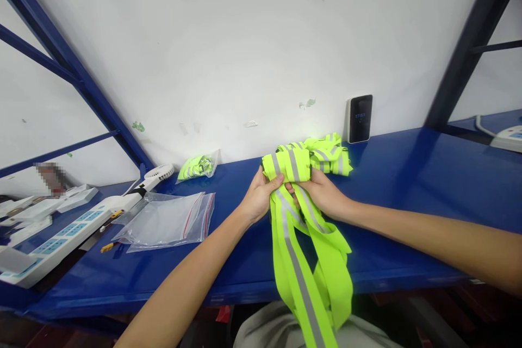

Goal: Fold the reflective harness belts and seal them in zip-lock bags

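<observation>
The room around me looked like a workshop or packing station, its blue bench (pixel 411 190) standing against a scuffed white wall (pixel 244 54) between metal frame posts (pixel 85 77), with a long power strip (pixel 67 232) and clear zip bags (pixel 163 223) near one end.

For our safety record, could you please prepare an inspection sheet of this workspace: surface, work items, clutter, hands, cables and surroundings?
Surface: blue tabletop, glossy.
Work items: yellow-green reflective strap bundle, loose lengths hanging past the front edge; more straps behind; bagged straps near the wall.
Clutter: clear zip bags, white fan, power strip, all left.
Hands: left hand and right hand both hold the bundle.
Cables: white cable, far right.
Surroundings: marked white wall, blue frame left, upright clock display.
</observation>
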`<state>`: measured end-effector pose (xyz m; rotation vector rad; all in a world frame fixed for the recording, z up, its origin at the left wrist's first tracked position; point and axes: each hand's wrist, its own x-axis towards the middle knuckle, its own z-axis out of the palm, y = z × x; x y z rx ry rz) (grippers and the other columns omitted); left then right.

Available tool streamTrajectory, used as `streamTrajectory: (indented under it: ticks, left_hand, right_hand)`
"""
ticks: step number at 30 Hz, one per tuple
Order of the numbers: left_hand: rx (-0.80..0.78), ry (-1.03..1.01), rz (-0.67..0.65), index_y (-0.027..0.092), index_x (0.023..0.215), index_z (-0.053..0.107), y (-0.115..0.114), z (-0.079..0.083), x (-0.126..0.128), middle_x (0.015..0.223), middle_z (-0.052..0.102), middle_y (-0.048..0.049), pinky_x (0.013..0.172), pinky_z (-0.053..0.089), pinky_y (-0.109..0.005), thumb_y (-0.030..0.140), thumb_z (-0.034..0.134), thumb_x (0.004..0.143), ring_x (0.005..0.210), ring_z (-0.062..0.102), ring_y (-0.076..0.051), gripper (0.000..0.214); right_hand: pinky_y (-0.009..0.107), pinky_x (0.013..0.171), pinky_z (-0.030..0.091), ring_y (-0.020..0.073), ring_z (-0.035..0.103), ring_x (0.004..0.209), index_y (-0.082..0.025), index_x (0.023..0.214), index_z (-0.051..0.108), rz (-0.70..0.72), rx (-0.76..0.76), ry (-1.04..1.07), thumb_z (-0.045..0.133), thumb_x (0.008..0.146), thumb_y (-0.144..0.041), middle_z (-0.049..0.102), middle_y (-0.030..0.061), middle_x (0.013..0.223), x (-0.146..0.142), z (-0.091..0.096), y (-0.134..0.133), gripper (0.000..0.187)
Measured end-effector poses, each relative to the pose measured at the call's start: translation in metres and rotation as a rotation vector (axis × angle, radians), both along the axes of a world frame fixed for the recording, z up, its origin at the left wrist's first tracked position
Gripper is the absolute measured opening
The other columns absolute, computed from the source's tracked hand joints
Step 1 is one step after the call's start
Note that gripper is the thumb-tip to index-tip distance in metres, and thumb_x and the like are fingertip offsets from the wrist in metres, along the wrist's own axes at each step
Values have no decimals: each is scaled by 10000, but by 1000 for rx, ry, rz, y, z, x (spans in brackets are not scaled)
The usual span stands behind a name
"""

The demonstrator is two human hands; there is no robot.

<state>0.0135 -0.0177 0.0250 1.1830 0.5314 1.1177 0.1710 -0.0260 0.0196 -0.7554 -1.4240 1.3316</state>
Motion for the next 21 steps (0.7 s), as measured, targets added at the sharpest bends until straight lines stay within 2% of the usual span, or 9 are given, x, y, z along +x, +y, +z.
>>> streamTrajectory:
  ticks: [2, 5, 7, 8, 11, 13, 16, 21]
  left_hand:
    - [13, 13, 43, 215, 1054, 471, 2, -2, 1, 691, 611, 28, 630, 556, -320, 310, 782, 736, 573, 599, -127, 455]
    - [69, -1, 133, 214, 1054, 499, 5, -3, 1, 794, 654, 11, 632, 546, -299, 293, 785, 728, 581, 612, -119, 441]
    - [115, -13, 179, 210, 1054, 518, 7, -4, -1, 851, 671, -1, 625, 539, -282, 284, 780, 736, 600, 624, -119, 419]
    - [136, -11, 184, 210, 1053, 521, 8, -4, -3, 840, 672, 0, 613, 536, -277, 284, 772, 747, 595, 626, -121, 403]
    - [173, 28, 135, 218, 1043, 510, 12, -5, -6, 719, 650, 19, 546, 522, -278, 299, 740, 782, 528, 605, -130, 357]
    - [186, 61, 122, 218, 1039, 518, 14, -5, -8, 709, 647, 20, 541, 521, -280, 291, 746, 775, 541, 610, -140, 357]
    - [219, 92, 184, 202, 1016, 569, 19, -6, -10, 806, 666, 6, 642, 531, -272, 245, 782, 728, 675, 639, -143, 361]
    - [285, 166, 234, 206, 1034, 626, 24, -6, -16, 902, 662, 4, 768, 496, -263, 207, 772, 710, 827, 623, -152, 355]
  right_hand:
    - [300, 538, 524, 147, 585, 544, -199, 742, 601, -23, -75, 39, 606, 852, -318, 630, 11, 691, -2, -2, -1, 162]
    - [349, 746, 570, 194, 677, 774, -209, 887, 628, -36, -67, 65, 615, 845, -248, 705, 31, 868, -6, -3, -4, 59]
    - [373, 883, 548, 208, 681, 942, -225, 1027, 613, -13, -82, 100, 610, 824, -168, 717, 34, 1024, -8, -1, -7, 211]
    - [382, 904, 543, 211, 681, 966, -228, 1060, 603, 2, -110, 120, 603, 811, -138, 717, 35, 1057, -8, 1, -9, 265]
    - [369, 835, 569, 203, 698, 858, -205, 1013, 615, 39, -217, 154, 597, 775, -81, 731, 46, 992, -8, 8, -12, 268]
    - [341, 782, 576, 184, 693, 776, -183, 980, 631, 56, -279, 173, 607, 766, -60, 732, 49, 916, -6, 12, -12, 248]
    - [339, 749, 575, 183, 688, 737, -175, 981, 641, 80, -333, 208, 623, 784, -73, 725, 48, 854, -2, 17, -11, 223]
    - [315, 739, 550, 192, 671, 827, -201, 981, 648, 85, -303, 169, 659, 781, -99, 719, 43, 935, 5, 20, -9, 224]
